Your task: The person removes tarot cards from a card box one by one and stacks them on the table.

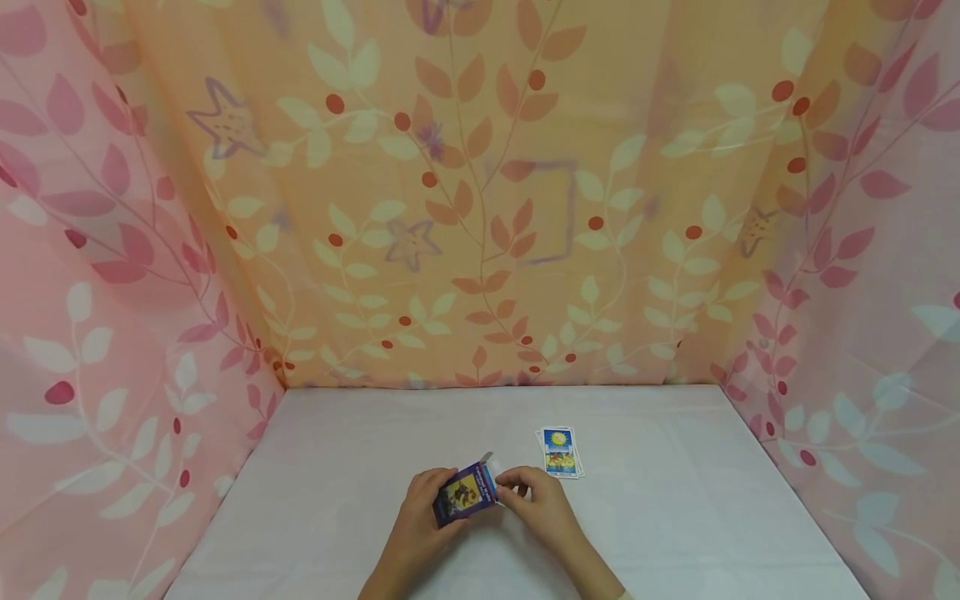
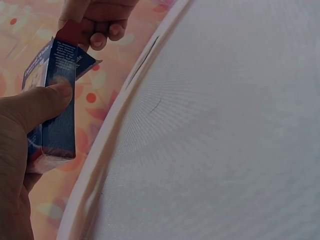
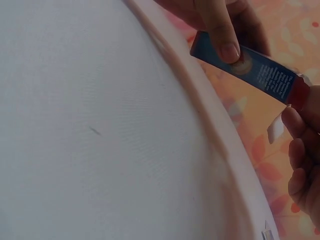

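My left hand (image 1: 423, 508) grips a small dark blue and purple card box (image 1: 463, 494), with a yellow picture on its front. The left wrist view shows the thumb (image 2: 52, 100) pressed on the box's narrow printed side (image 2: 60, 125). At the box's open end, my right hand (image 1: 542, 502) has its fingers curled and pinches the red side flap (image 3: 299, 93). Another flap (image 1: 487, 457) sticks out from that end. In the right wrist view a pale flap (image 3: 275, 129) hangs below the right fingertips. What lies inside the box is hidden.
A small stack of picture cards (image 1: 559, 452) lies on the white-covered table (image 1: 315, 475), beyond the right hand; its top card shows a yellow sun. Leaf-patterned cloth (image 1: 480, 333) hangs behind the table, with pink cloth (image 1: 112, 375) along both sides.
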`<state>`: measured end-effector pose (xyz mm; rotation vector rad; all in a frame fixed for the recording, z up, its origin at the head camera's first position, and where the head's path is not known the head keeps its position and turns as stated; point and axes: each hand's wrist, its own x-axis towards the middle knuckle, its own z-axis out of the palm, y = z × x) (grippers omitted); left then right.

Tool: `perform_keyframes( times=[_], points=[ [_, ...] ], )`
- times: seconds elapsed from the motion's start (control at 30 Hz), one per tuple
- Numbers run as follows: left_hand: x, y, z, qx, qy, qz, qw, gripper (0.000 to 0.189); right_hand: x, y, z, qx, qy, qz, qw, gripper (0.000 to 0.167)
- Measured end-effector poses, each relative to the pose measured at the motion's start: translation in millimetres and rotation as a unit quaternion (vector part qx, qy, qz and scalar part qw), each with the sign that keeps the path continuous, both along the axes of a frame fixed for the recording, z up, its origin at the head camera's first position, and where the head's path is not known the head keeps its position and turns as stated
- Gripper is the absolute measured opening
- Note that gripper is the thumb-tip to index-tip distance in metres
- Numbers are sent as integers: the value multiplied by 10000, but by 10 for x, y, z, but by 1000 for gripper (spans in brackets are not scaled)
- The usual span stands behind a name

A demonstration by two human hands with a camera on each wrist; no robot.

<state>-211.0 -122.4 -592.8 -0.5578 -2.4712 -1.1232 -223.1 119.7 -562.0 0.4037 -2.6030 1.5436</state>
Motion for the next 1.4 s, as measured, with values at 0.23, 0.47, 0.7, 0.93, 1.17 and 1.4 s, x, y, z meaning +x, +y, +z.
perform_keyframes(
  times=[0.23,0.47,0.7,0.93,1.17,1.4],
  points=[
    [3,6,-4,23,-64,-53,10000,84,17,-31,1,-245,3,-118,9996,15],
    [-9,2,-17,-30,26,-76,10000,85,1,-56,3,-195,-270,-331,9989,14],
    [-21,-6,-51,-195,224,-56,9995,85,14,-79,36,-181,-450,-410,9980,14],
    [-10,-3,-40,-114,186,-27,9998,86,32,-83,54,-80,-363,-477,9982,13],
    [-8,0,-21,-33,110,-11,9999,83,35,-58,77,0,-197,-464,9987,10],
    [-1,-4,-13,102,47,-10,9999,84,16,-13,83,96,-135,-530,9985,7]
  ],
)
